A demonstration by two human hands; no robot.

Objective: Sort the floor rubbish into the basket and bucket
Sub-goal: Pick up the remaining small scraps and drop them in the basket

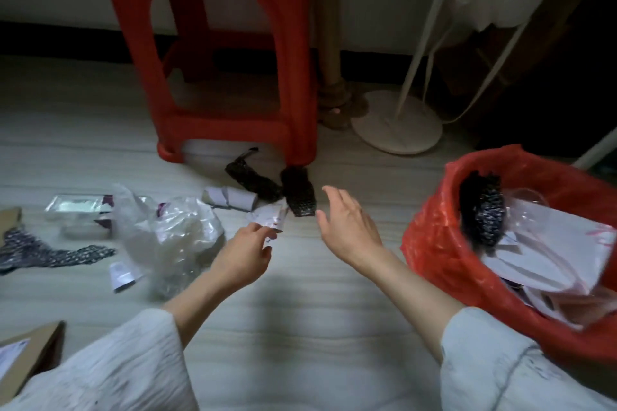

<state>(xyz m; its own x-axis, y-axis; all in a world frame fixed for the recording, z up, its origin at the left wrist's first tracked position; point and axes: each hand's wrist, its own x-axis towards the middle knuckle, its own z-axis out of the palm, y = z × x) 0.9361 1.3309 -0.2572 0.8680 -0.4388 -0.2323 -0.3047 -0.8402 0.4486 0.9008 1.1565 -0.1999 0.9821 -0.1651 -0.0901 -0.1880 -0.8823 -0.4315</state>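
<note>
My left hand [248, 250] pinches a small white paper scrap [270, 217] just above the floor. Right of it, my right hand [347, 220] hovers with relaxed, straight fingers and holds nothing. A bin lined with a red bag [430, 233] stands at the right and holds white papers, clear plastic and a dark patterned wrapper [482, 213]. Two dark wrappers [298, 192] and crumpled white paper [230, 198] lie on the floor beyond my hands. A clear plastic bag [173, 230] lies to the left.
A red plastic stool [213, 53] stands behind the rubbish. A white fan base [397, 127] sits at the back right. A silver packet [75, 207], a dark patterned strip [50, 255], a white slip [123, 274] and cardboard [30, 364] lie at the left.
</note>
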